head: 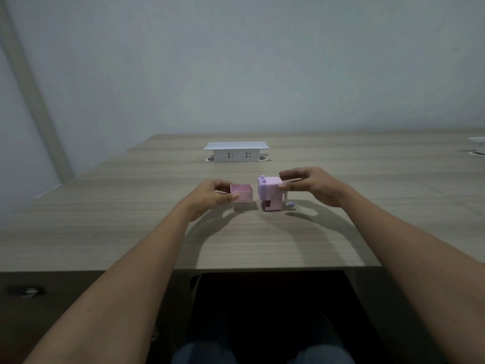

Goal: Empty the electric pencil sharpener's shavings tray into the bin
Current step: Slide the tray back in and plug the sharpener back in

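Note:
A small lilac pencil sharpener (pixel 270 193) with a crank on its right side stands on the wooden desk (pixel 236 240). My right hand (pixel 312 186) grips its top and right side. Just left of it, a pink open-topped shavings tray (pixel 242 194) is out of the sharpener and held slightly above the desk. My left hand (pixel 212 196) is shut on the tray, with fingers at its left end and the thumb on its near side. A dark empty slot shows low in the sharpener's front. No bin is in view.
A white pop-up socket box (pixel 236 153) stands at the back middle of the desk. Another white fitting (pixel 477 145) shows at the far right edge. A grey wall rises behind. The desk's near edge and a dark knee space lie below my arms.

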### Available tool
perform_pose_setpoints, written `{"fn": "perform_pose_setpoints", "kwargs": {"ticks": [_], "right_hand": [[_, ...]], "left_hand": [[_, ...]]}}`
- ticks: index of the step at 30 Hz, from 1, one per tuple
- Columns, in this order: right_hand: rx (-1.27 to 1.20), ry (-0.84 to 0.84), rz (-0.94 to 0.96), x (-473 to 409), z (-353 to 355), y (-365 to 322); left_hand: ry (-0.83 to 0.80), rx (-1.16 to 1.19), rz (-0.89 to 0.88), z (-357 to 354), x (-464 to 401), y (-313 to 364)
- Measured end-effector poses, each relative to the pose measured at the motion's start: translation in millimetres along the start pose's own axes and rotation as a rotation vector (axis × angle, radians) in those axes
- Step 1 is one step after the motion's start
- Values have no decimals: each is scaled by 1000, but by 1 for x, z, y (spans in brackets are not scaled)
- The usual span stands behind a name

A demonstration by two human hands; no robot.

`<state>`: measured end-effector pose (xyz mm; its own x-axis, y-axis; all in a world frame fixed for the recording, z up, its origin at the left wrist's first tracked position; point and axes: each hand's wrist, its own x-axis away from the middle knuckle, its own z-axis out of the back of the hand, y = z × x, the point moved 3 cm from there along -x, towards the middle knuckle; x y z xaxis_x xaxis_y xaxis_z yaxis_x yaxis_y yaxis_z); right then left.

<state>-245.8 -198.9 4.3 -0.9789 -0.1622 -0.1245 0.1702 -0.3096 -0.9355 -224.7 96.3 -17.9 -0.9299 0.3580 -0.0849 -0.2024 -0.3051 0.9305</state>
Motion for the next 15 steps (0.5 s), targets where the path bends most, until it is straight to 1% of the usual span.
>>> {"fn": "perform_pose_setpoints", "kwargs": {"ticks": [2,4,8,11,15], "right_hand": [[7,-14,1,2,-1,2],[3,-15,0,2,-1,5],[5,-41,1,-2,-3,10],[15,-28,3,-2,-6,10],[25,-21,20,0,-9,6]], "left_hand": [[-34,-12,41,-8,4,-5],[-35,9,63,-15,8,-7],[-1,-14,40,-23,10,-3],[26,-38,21,-26,9,-3],[22,-88,2,-28,8,-2]]}}
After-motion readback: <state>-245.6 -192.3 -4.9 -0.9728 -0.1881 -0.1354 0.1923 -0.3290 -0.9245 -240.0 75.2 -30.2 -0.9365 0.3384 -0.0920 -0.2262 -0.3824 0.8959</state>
